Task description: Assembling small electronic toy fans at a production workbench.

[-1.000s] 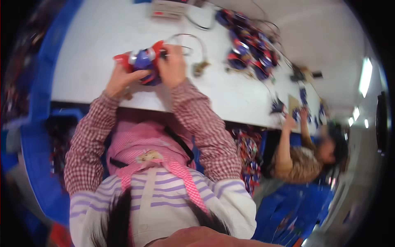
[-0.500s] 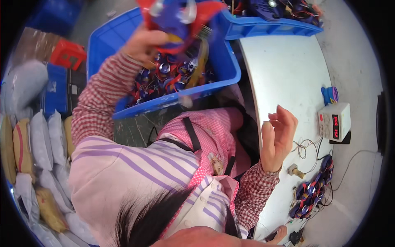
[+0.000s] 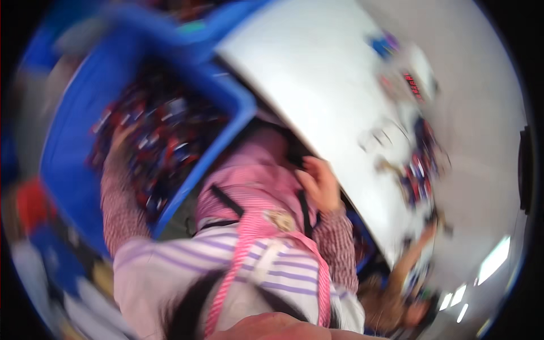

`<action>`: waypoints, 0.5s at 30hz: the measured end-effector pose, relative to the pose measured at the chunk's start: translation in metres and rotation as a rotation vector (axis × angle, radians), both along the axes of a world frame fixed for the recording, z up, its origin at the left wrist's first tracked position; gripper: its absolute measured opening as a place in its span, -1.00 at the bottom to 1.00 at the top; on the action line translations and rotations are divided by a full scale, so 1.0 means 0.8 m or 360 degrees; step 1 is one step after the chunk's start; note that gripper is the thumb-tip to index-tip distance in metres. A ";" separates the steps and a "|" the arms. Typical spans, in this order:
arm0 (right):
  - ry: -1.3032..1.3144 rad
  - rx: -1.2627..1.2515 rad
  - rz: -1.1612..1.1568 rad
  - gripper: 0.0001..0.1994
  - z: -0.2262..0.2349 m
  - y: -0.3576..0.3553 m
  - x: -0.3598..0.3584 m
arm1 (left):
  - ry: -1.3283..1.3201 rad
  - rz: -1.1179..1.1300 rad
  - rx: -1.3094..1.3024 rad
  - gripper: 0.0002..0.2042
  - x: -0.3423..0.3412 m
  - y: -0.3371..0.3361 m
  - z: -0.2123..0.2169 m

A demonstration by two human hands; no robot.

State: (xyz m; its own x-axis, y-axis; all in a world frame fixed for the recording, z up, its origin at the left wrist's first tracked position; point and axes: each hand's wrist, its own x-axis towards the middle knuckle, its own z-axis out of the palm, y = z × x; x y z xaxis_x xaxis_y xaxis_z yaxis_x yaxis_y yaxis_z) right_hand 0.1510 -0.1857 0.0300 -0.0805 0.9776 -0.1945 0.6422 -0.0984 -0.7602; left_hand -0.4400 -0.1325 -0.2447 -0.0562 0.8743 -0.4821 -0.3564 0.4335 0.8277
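Note:
My left hand [image 3: 122, 137] reaches down into a large blue bin [image 3: 212, 165], among a heap of small red and dark purple-blue parts [image 3: 170, 141] with shiny silvery spots. Blur and the parts hide its fingers, so I cannot tell whether it grips one. My right hand [image 3: 322, 184] is raised above my lap beside the near edge of the white table [image 3: 306, 73]. Its thumb and fingers stand apart with nothing between them.
On the table are a white box with a red digital display [image 3: 409, 79], a small blue and purple object [image 3: 385, 45], loose wires [image 3: 385, 133] and a cluster of similar parts [image 3: 419, 170]. Another person's arm [image 3: 411, 255] reaches over its near right end.
The whole view has turned. My left hand, earlier holding up a red and purple piece over the bin, is now down in the heap. My right hand has shifted toward my lap.

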 end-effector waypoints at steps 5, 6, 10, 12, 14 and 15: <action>0.0081 0.0331 -0.0129 -0.67 0.030 -0.009 0.025 | 0.0763 -0.0166 0.0236 -0.54 -0.037 0.005 -0.048; -0.0029 0.0513 -0.0272 -0.67 0.046 -0.018 0.047 | 0.0959 -0.0041 0.0038 -0.56 -0.026 0.015 -0.031; -0.0023 0.0939 -0.1146 -0.74 0.068 -0.036 0.178 | 0.1669 0.0019 0.0188 -0.56 0.000 0.008 0.079; 0.0097 0.0954 -0.1637 -0.77 0.084 -0.051 0.262 | 0.2156 0.0131 0.0293 -0.54 0.041 -0.003 0.159; -0.0077 0.1013 -0.1924 -0.74 0.048 -0.071 0.374 | 0.1498 0.0139 0.0408 -0.60 0.209 0.020 0.263; -0.0162 0.1071 -0.1921 -0.70 0.040 -0.065 0.406 | 0.1603 -0.0128 0.0578 -0.64 0.272 0.020 0.302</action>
State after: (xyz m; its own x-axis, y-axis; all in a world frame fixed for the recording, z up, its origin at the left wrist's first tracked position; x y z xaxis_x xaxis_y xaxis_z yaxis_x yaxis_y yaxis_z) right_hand 0.4761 -0.2380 0.0616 0.8595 0.3382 0.3833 0.4776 -0.2639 -0.8380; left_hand -0.2225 -0.1165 -0.0033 -0.2187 0.9748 0.0437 0.5806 0.0940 0.8087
